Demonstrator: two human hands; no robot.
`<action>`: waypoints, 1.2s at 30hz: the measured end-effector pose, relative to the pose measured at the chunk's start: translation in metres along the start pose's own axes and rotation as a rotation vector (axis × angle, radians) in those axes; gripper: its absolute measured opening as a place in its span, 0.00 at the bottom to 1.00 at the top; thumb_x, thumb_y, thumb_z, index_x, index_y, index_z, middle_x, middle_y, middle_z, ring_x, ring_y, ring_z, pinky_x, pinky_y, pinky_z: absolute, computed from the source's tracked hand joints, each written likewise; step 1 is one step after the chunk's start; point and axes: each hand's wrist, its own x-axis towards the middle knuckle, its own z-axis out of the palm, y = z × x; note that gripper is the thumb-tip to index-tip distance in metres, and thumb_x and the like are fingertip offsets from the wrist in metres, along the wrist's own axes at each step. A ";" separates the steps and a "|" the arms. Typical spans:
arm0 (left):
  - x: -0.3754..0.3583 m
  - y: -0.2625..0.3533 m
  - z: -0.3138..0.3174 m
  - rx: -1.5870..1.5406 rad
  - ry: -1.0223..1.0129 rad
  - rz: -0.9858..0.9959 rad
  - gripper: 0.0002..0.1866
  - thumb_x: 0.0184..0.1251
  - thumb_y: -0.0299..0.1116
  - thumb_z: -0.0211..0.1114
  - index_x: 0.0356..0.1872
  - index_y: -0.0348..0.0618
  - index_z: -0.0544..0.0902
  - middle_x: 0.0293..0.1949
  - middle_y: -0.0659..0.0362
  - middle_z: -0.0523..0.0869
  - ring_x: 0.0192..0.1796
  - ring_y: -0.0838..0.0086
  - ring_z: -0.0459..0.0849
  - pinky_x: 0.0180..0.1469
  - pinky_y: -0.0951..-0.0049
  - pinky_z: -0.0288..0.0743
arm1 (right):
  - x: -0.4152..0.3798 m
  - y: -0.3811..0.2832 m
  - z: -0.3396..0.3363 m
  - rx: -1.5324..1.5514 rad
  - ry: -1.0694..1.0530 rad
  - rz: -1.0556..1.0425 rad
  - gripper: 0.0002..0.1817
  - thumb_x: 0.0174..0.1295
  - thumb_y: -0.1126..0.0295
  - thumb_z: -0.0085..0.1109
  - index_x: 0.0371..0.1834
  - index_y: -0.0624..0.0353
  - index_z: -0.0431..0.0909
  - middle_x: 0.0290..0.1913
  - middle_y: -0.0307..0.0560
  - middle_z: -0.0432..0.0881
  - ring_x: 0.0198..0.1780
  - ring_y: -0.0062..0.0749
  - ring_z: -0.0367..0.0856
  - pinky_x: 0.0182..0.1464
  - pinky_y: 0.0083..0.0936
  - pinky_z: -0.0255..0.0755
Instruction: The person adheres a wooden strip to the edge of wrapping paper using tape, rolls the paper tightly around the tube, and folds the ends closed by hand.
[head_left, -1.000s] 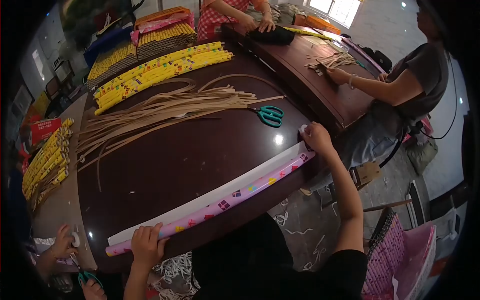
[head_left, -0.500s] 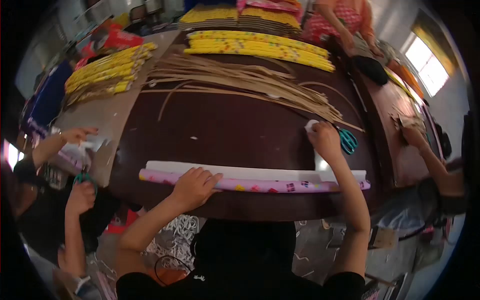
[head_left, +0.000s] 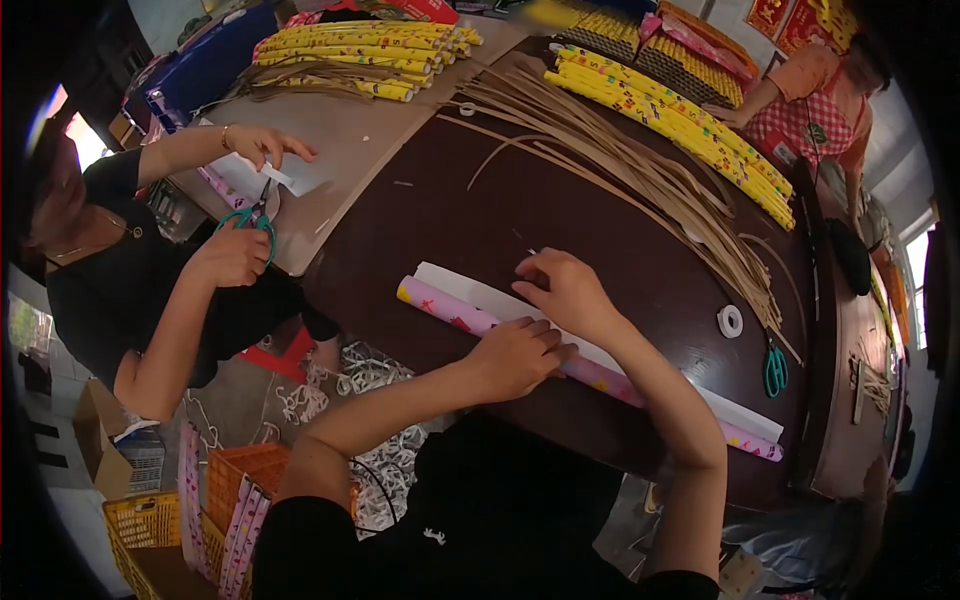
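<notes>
A roll of pink patterned wrapping paper (head_left: 452, 309) lies slantwise along the table's near edge, with a white strip (head_left: 470, 285) of its underside showing along the far side. My left hand (head_left: 515, 360) presses on the middle of the roll, fingers curved over it. Just beyond, my right hand (head_left: 565, 290) hovers over the paper with its fingers bent in a pinch. Whatever is between those fingertips is too small to make out. To the right, a roll of white tape (head_left: 730, 321) lies near green-handled scissors (head_left: 775, 370).
Brown paper strips (head_left: 620, 165) and yellow patterned tubes (head_left: 670, 125) cover the table's far side. On the left, a co-worker (head_left: 110, 240) holds scissors (head_left: 262, 212) and a white strip. Another person (head_left: 810, 110) stands at the far right. Crates (head_left: 150, 530) stand on the floor.
My right hand has left the tape roll and come left, close to my left hand. The tape roll now lies loose on the table. The view has turned to the left.
</notes>
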 end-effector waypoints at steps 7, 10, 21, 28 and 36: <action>-0.001 0.005 -0.002 -0.099 -0.012 -0.107 0.16 0.59 0.36 0.68 0.49 0.44 0.84 0.44 0.55 0.84 0.50 0.60 0.83 0.51 0.59 0.78 | 0.072 -0.016 0.064 -0.299 -0.082 -0.060 0.17 0.58 0.56 0.66 0.38 0.60 0.85 0.44 0.53 0.84 0.48 0.51 0.83 0.47 0.41 0.78; 0.001 0.005 -0.004 -0.076 0.011 -0.103 0.16 0.52 0.34 0.74 0.44 0.44 0.87 0.43 0.55 0.85 0.47 0.58 0.84 0.49 0.59 0.78 | 0.090 -0.029 0.075 -0.246 -0.202 0.032 0.18 0.55 0.56 0.66 0.35 0.61 0.88 0.37 0.59 0.86 0.42 0.56 0.86 0.44 0.46 0.80; -0.003 0.003 0.002 -0.002 0.023 -0.113 0.14 0.46 0.34 0.78 0.37 0.47 0.89 0.41 0.56 0.86 0.49 0.56 0.83 0.51 0.56 0.75 | 0.100 -0.022 0.087 0.187 -0.156 -0.080 0.08 0.47 0.70 0.72 0.31 0.59 0.89 0.36 0.53 0.89 0.41 0.46 0.88 0.43 0.37 0.81; 0.000 0.007 -0.004 0.034 0.015 -0.026 0.17 0.45 0.35 0.77 0.40 0.48 0.89 0.41 0.57 0.85 0.46 0.58 0.84 0.49 0.57 0.77 | 0.104 -0.026 0.094 0.067 -0.131 -0.114 0.11 0.46 0.69 0.70 0.33 0.59 0.89 0.34 0.54 0.88 0.39 0.48 0.87 0.42 0.39 0.80; 0.000 0.007 -0.006 0.009 -0.037 -0.092 0.17 0.47 0.37 0.78 0.38 0.42 0.87 0.40 0.57 0.85 0.44 0.57 0.84 0.46 0.57 0.77 | 0.109 -0.014 0.100 0.198 -0.128 -0.096 0.10 0.44 0.68 0.72 0.30 0.59 0.89 0.33 0.53 0.88 0.38 0.45 0.88 0.41 0.38 0.80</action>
